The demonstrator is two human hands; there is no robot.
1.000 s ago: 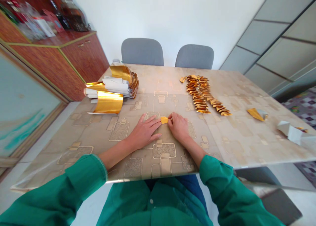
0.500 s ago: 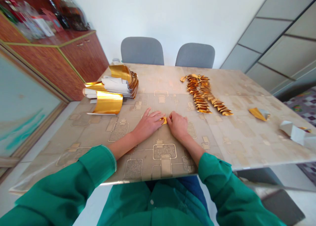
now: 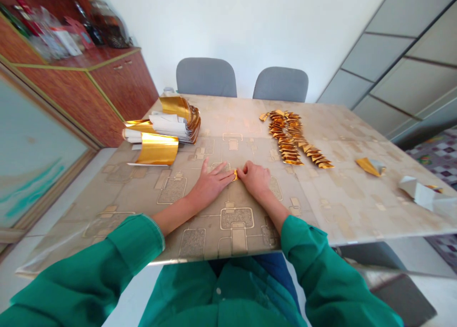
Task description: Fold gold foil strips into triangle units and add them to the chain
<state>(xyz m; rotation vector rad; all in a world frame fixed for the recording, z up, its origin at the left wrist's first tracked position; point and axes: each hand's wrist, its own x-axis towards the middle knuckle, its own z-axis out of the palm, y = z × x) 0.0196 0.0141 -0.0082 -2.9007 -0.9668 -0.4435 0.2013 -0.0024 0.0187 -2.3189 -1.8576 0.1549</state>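
A small folded piece of gold foil paper (image 3: 235, 175) lies on the patterned tablecloth between my two hands. My left hand (image 3: 211, 184) rests flat with its fingers spread, and its fingertips touch the paper's left side. Curled fingers of my right hand (image 3: 254, 178) pinch the right edge of the same piece. Part of the paper is hidden under the fingertips. Left of my hands, a gold sheet with a white back (image 3: 159, 148) curls up in front of a stack of gold-and-white paper (image 3: 174, 122).
Rows of folded gold pieces (image 3: 287, 139) stand at the back right. A loose gold piece (image 3: 369, 166) and crumpled white paper (image 3: 417, 191) lie at the right. Two grey chairs (image 3: 206, 77) stand beyond the table (image 3: 335, 198). A wooden cabinet (image 3: 117, 84) is at the left.
The fingers of my left hand have spread wider, and the hand has shifted slightly left. My right hand keeps its pinch at the gold paper. The view has tilted slightly.
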